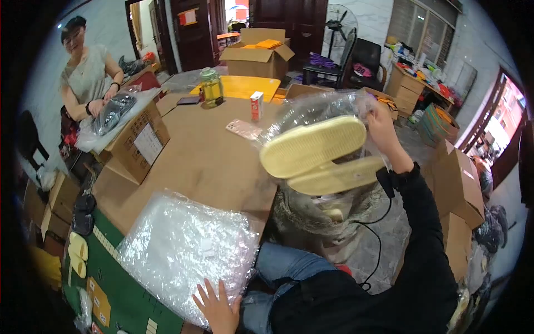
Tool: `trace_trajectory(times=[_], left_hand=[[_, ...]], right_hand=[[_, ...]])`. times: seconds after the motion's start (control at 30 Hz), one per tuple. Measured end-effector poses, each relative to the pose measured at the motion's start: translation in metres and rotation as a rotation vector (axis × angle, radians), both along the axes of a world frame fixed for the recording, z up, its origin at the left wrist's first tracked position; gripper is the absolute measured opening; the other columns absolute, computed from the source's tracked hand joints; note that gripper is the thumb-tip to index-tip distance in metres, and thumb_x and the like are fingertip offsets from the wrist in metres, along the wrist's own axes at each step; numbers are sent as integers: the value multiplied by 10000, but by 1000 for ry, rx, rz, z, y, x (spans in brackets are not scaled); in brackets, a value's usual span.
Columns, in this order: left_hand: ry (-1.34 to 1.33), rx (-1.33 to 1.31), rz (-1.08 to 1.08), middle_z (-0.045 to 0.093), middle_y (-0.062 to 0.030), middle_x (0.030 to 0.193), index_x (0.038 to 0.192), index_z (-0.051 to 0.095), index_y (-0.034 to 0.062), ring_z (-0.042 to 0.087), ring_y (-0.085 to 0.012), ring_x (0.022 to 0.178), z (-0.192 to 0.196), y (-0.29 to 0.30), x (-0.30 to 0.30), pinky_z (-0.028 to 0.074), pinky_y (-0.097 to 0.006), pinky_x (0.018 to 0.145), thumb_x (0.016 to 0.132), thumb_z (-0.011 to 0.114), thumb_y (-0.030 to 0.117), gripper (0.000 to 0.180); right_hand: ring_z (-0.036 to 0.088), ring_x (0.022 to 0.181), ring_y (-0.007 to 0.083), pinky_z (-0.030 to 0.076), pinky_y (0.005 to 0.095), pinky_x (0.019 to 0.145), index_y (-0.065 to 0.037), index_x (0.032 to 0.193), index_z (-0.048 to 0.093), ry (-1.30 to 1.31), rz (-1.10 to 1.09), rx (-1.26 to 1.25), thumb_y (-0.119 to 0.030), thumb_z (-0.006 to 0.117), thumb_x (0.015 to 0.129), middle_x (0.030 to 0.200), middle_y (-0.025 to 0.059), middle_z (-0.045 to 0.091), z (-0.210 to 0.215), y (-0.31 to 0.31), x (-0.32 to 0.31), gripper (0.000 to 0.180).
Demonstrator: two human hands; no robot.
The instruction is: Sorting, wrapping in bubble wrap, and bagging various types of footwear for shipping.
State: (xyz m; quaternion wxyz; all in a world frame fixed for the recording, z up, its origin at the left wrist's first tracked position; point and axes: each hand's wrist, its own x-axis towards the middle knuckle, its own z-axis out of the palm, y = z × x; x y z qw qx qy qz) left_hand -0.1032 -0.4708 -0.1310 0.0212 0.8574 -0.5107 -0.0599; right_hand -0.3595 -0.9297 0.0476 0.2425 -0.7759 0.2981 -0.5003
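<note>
My right hand [384, 128] is raised at the right, fingers pinched on a crumpled clear plastic bag [328, 103]. A pair of pale yellow slippers [314, 147] hangs with the bag, ribbed soles showing, over an open sack [300, 214]. Whether the slippers are wholly inside the bag I cannot tell. Low in the middle, my left hand [218, 309] lies with fingers spread on a stack of clear plastic bags [186, 247] at the table's near edge.
On the brown table [194, 150] are a phone [243, 129], a small box [256, 106] and a jar of yellowish liquid [211, 88]. Across at the left, another person [92, 78] handles a bagged dark item on a carton [139, 142]. Cartons [459, 181] stand at the right.
</note>
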Motion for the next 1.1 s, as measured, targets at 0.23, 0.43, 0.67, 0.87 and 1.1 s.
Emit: trace_trajectory(times=[0.23, 0.43, 0.67, 0.87, 1.1], left_hand=[[49, -157, -86, 274, -279, 1473, 1422, 391, 100, 258, -497, 1337, -5, -1, -16, 226, -635, 1060, 852, 622, 336, 659], [417, -403, -313, 416, -266, 1374, 1325, 481, 60, 400, -467, 1245, 32, -39, -66, 340, -501, 1042, 863, 644, 209, 511], [752, -128, -643, 427, -258, 1385, 1346, 480, 55, 361, -421, 1324, -12, -121, -102, 274, -492, 1105, 907, 577, 364, 546], [1038, 86, -747, 381, -274, 1421, 1389, 380, -15, 389, -385, 1315, -58, -248, -113, 328, -377, 1083, 944, 536, 388, 620], [264, -114, -860, 502, -238, 1305, 1278, 504, -5, 451, -369, 1254, -107, -335, -122, 325, -423, 1074, 888, 569, 281, 488]], right_hand=[[621, 806, 311, 473, 375, 722, -20, 982, 573, 430, -160, 86, -6, 472, 831, 865, 170, 644, -40, -11, -61, 182], [579, 850, 451, 436, 524, 680, -46, 915, 513, 699, -221, -44, -88, 510, 820, 829, 227, 608, -84, -30, -35, 104], [564, 850, 456, 439, 497, 693, -32, 891, 529, 637, -121, 74, -122, 537, 828, 863, 231, 605, -129, -38, -20, 110], [559, 844, 446, 436, 480, 699, -39, 905, 551, 548, -133, 328, -131, 538, 831, 854, 228, 597, -137, -49, -73, 119], [570, 828, 441, 438, 486, 667, -74, 961, 557, 593, -208, 88, -45, 515, 797, 839, 216, 594, -101, -20, -67, 171]])
